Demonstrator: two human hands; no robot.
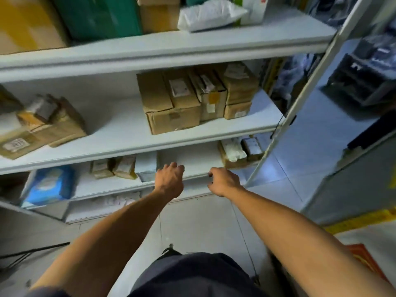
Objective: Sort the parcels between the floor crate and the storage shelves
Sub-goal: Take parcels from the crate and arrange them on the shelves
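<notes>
White storage shelves [150,144] fill the view. My left hand [170,180] and my right hand [224,182] hover side by side over the front edge of the low shelf [192,159], fingers loosely curled, holding nothing. Between and behind them the shelf board is bare. A white flat parcel [147,168] lies just left of my left hand. Small brown parcels [115,167] sit further left, and a blue packet [51,185] at the far left. A brown box with white packets [233,153] is to the right. No floor crate is in view.
The middle shelf holds a stack of cardboard boxes [192,99] and taped boxes [49,123] on the left. The top shelf carries a white bag [210,13] and large boxes. The shelf's slanted metal post [285,123] stands right. A red-orange object [368,262] lies on the floor, bottom right.
</notes>
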